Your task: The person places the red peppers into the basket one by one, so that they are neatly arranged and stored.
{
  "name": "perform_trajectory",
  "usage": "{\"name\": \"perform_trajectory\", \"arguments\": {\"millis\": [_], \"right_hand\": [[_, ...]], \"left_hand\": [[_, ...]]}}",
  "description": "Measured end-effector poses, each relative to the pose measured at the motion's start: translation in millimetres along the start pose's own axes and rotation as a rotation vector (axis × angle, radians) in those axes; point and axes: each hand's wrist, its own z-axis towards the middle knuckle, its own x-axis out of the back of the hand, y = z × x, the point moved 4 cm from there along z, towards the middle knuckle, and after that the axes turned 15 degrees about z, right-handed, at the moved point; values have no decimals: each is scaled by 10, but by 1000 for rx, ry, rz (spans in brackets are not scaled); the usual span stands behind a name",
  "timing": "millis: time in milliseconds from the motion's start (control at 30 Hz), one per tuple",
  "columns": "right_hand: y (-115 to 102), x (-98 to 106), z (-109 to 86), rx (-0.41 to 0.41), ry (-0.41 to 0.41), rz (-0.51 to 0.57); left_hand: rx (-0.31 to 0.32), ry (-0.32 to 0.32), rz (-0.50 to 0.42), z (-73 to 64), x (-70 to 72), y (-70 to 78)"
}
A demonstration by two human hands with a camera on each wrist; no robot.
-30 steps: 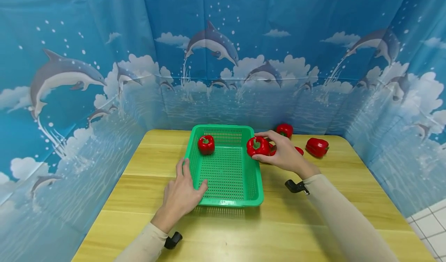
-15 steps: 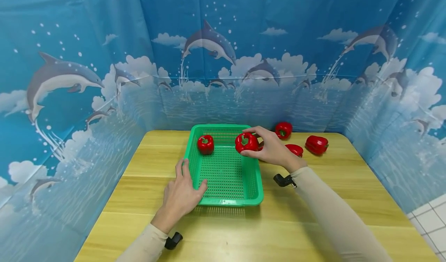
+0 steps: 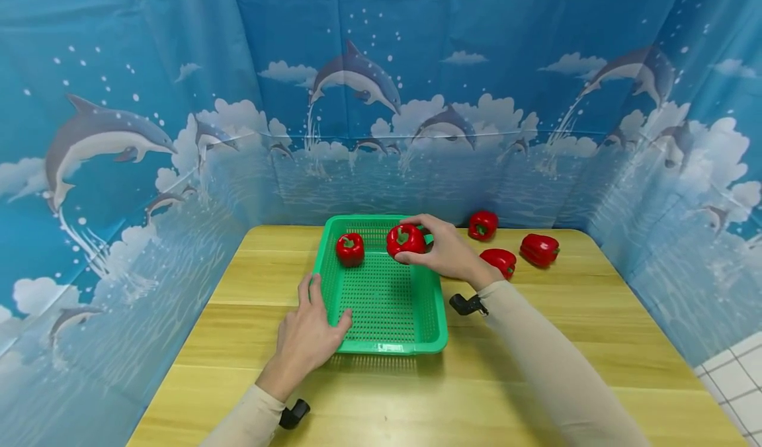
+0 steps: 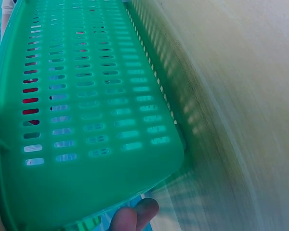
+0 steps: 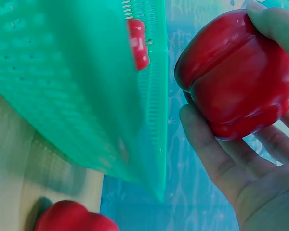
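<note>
My right hand [image 3: 443,248] holds a red bell pepper [image 3: 405,240] over the back right part of a green plastic basket [image 3: 393,348]. Its thumb and fingers go round the sides of this pepper [image 5: 236,77], as the right wrist view shows up close. A second bell pepper [image 3: 350,250] stands inside the basket at the back left, green stem upward. My left hand [image 3: 309,331] grips the basket's left rim, thumb over the inner side and fingers along the outside. The basket's slotted wall [image 4: 86,125] fills much of the left wrist view, with fingertips [image 4: 147,211] at its lower edge.
To the right of the basket, more bell peppers lie on the wooden table [image 3: 381,407]: one at the back [image 3: 483,225], one nearer [image 3: 499,260], partly behind the right hand, and one farther right [image 3: 539,250]. A blue dolphin-print curtain [image 3: 369,103] encloses the table's back and sides.
My right hand has carried its bell pepper leftward from the basket's right rim to over the inside. Peppers behind that hand have come into view. The left hand and basket have stayed put.
</note>
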Motion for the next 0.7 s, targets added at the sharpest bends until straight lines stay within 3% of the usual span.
{"name": "perform_trajectory", "arguments": {"millis": [300,700], "right_hand": [[-69,-142,205,-51,-5,24],[45,-280,426,-113,46,37]], "left_hand": [[8,-3,0,-1,4,-27],[4,-6,-5,-3,-1,-7]]}}
